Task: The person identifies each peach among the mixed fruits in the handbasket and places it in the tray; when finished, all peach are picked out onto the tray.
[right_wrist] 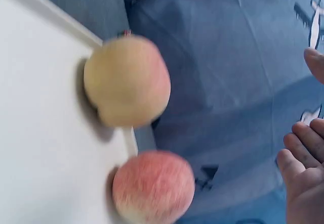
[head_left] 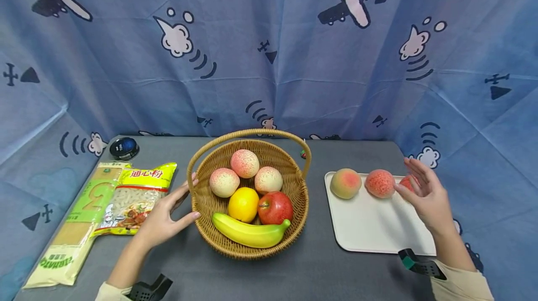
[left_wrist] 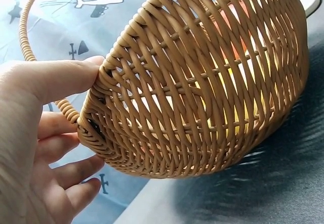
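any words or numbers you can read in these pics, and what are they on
"通心粉": red characters on the yellow pasta bag.
"2": large pale numeral on the green noodle pack.
Noodle pack, lower end: a line of green capitals, seen upside down and too blurred to read.
Small print on both packs: too small to read.
Basket, tray, fruit: no text. The backdrop bears only plane and cloud drawings.
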Tool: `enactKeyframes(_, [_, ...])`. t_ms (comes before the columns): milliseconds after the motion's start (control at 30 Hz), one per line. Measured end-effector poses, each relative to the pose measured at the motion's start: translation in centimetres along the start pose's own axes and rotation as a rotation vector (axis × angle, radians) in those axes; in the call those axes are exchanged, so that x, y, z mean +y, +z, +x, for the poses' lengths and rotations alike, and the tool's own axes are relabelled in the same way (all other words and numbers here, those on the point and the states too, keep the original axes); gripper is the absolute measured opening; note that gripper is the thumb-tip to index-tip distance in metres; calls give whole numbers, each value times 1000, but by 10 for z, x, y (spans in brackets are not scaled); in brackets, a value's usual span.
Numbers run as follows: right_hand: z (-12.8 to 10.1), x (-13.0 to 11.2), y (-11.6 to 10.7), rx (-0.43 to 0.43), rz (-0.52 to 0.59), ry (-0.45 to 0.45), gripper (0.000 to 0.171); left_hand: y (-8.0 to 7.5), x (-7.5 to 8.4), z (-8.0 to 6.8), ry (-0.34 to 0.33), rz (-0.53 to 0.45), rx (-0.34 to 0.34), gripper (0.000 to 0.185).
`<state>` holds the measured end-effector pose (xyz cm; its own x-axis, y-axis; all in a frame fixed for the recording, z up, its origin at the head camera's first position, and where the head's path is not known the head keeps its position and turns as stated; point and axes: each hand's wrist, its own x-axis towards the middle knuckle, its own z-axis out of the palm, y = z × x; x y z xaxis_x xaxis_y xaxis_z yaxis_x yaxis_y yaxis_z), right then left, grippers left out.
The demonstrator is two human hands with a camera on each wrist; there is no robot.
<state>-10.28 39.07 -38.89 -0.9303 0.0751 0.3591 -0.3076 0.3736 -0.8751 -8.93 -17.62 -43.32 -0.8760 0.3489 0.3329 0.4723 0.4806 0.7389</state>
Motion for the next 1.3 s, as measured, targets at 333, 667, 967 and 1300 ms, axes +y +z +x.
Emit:
enactKeyframes(333, [-2, -54, 50, -313, 139, -218, 75, 0, 1, 0, 15, -8, 13, 67])
enactKeyframes(667, [1, -100, 100, -563, 66, -193, 76, 0, 0, 0, 19, -14, 21, 68])
enactKeyframes(967, [16, -117, 158, -703, 40, -222, 67, -1, 0, 1, -21, -10, 6, 66])
enactKeyframes(1300, [47, -143, 214, -801, 13, -191, 66, 0, 0, 0, -23, 0, 11, 66])
